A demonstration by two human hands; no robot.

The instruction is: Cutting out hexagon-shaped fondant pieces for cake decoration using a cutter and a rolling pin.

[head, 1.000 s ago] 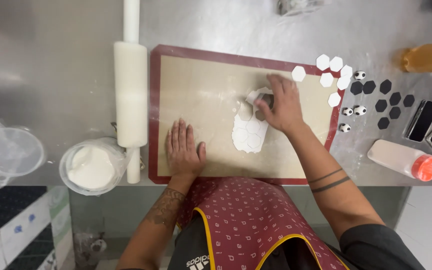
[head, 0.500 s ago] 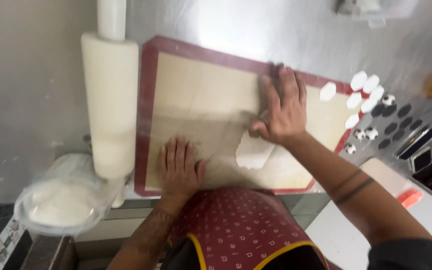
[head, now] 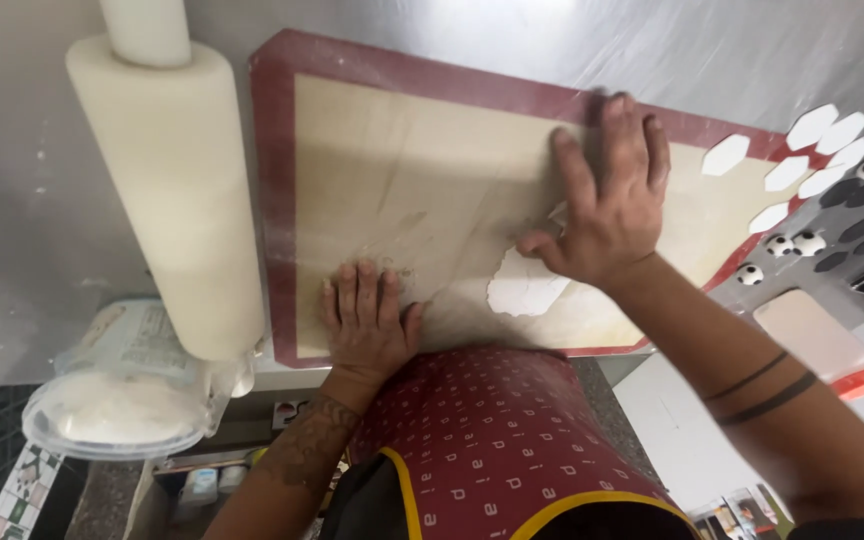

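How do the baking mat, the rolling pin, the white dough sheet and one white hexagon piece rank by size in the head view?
1. Baking mat.
2. Rolling pin; near the camera, so perhaps enlarged.
3. White dough sheet, partly under the right hand.
4. Hexagon piece.

**Pastry kitchen, working bench**

A baking or cake-decorating kitchen is indicated. A stainless steel worktop (head: 432, 30) is covered by a red-bordered silicone baking mat (head: 412, 160). A large white rolling pin (head: 167, 190), a tub of white powder (head: 117, 410), cut white hexagons (head: 727, 155) and a patterned red apron (head: 492, 440) are recorded.
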